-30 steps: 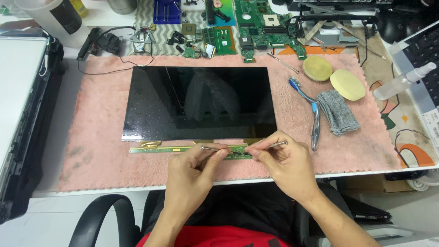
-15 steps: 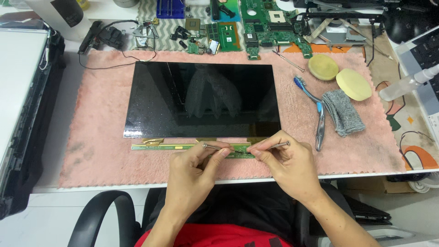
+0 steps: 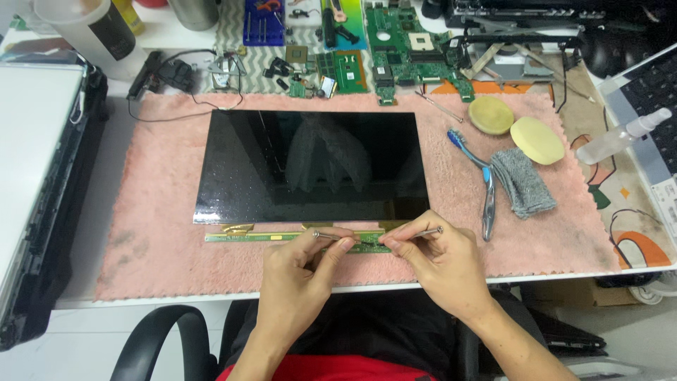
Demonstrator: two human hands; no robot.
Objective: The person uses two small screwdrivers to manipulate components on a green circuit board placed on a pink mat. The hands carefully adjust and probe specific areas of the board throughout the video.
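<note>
View from above of a workbench, looking down at a person's two bare hands. A dark, glossy display panel (image 3: pixel 314 166) lies flat on a pink fuzzy mat (image 3: pixel 162 247) that covers the surface, already bare of any casing. Along its near edge runs a narrow green circuit strip (image 3: pixel 282 237), joined to the panel by short gold-coloured ribbon tabs and still attached, so the work looks to be at a fine, mid-way stage on that strip, with the panel out and the strip not yet freed. The left hand (image 3: pixel 300 271) is closed in a pinch around a thin metal probe (image 3: pixel 331 235), whose tip rests on the strip. The right hand (image 3: pixel 430 264) is likewise pinched shut on a second slim metal tool (image 3: pixel 423 231), its point meeting the strip just beside the first. The two hands sit close together, fingertips almost touching, right at the front edge of the mat. To the right of the panel lie blue-handled pliers (image 3: pixel 485 190), a folded grey cloth (image 3: pixel 520 182) and two round yellowish pads (image 3: pixel 515 127). Behind the panel sit a green motherboard (image 3: pixel 409 42) and small loose parts. A clear spray bottle (image 3: pixel 620 137) lies at far right.
</note>
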